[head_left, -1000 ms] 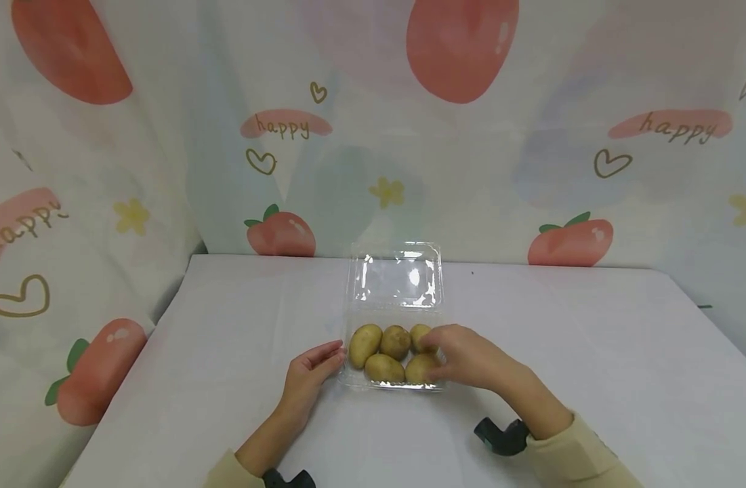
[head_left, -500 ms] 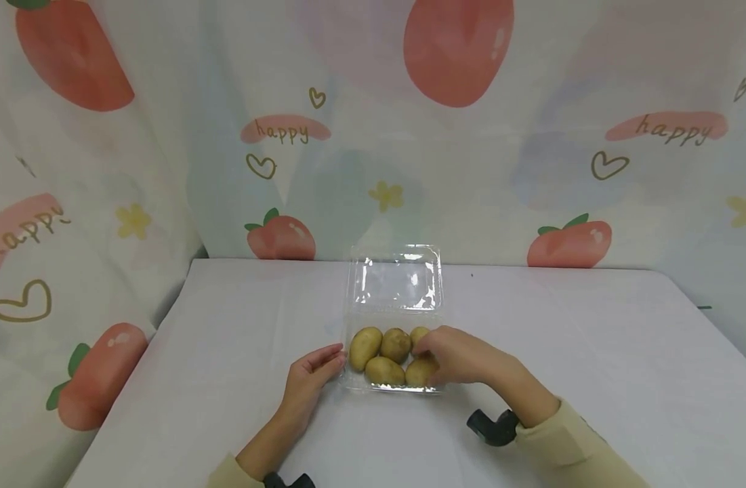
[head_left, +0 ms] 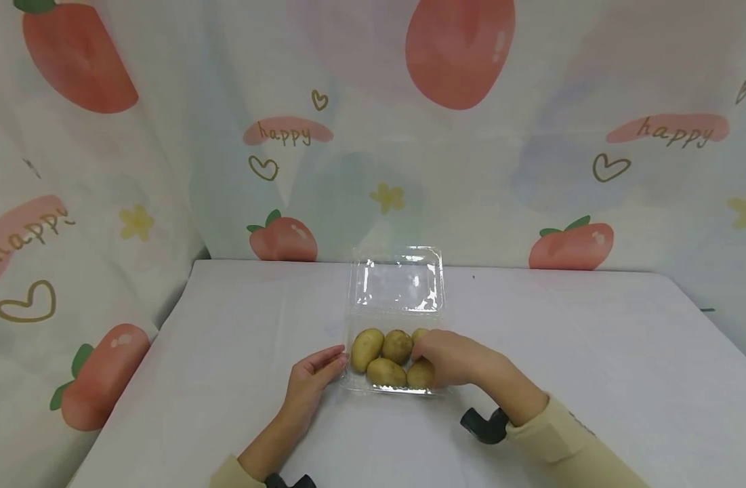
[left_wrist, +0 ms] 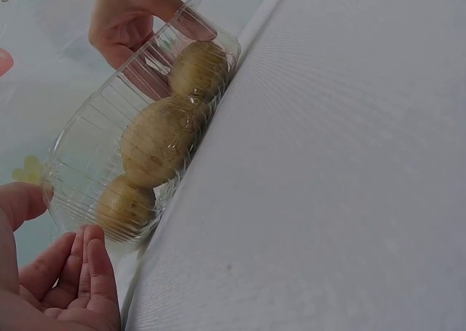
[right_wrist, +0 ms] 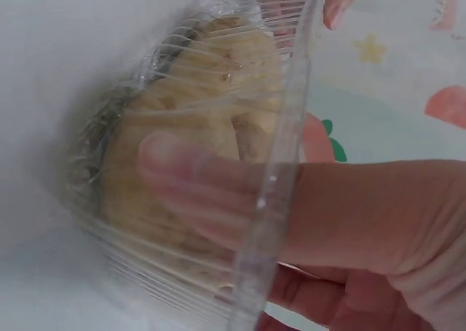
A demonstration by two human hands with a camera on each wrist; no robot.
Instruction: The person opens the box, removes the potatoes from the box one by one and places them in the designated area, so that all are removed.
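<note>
A clear plastic clamshell container stands on the table with several yellow-brown potatoes inside, one of them a long potato at the left. Its lid is raised at the back. My left hand holds the container's left end, thumb and fingertips at the rim and corner in the left wrist view. Reaching in from the right, my right hand grips the front right potato. Through the plastic in the right wrist view, its thumb lies along that potato; the other fingers are partly hidden.
A white cloth covers the table. Behind and to the left hangs a printed curtain with red fruit, hearts and lettering. A black wrist mount sits below the right forearm.
My right hand has moved a little left and deeper into the container, covering more of the right-hand potatoes. The left hand has stayed at the container's left end.
</note>
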